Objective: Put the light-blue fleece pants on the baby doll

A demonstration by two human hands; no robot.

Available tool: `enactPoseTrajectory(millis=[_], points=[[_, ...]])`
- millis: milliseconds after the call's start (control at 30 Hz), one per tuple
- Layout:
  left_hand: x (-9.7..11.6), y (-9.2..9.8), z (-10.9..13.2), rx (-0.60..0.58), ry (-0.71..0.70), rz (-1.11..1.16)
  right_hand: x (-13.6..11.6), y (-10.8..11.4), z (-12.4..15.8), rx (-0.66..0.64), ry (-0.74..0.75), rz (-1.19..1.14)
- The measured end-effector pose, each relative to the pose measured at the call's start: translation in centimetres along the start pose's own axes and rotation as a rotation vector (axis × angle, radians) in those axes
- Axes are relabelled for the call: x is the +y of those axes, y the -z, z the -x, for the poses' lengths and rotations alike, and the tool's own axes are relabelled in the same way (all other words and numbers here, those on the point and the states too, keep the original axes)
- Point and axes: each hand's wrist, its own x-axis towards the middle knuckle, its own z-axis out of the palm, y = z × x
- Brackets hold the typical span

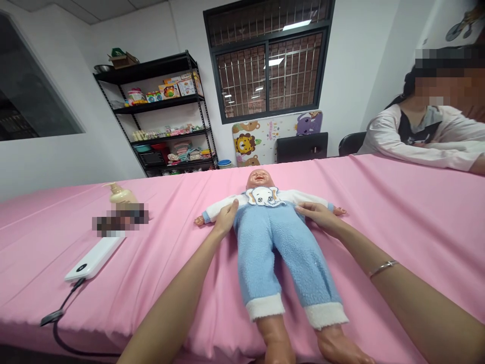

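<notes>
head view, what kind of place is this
Probably an infant-care practice room: a baby doll in blue fleece trousers lies on a pink cloth-covered table, with a black metal shelf of baby toys and supplies behind and a cartoon animal mat under the window.

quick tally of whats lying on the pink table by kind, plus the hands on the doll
baby doll: 1
pump bottle: 1
white power bank: 1
black cable: 1
hands on the doll: 2, left hand and right hand
total: 6
</notes>
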Motion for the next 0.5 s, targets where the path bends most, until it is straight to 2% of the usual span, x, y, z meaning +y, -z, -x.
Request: enactPoseTrajectory(millis=[200, 500], points=[[-0.38, -0.42, -0.15, -0.031, -0.042, -0.033, -0.2, -0.46, 0.16, -0.012, 0.03, 0.033], [0.0, -0.38, 0.04, 0.022, -0.047, -0.034, 0.36, -0.39, -0.22, 0.001, 0.029, 0.043]])
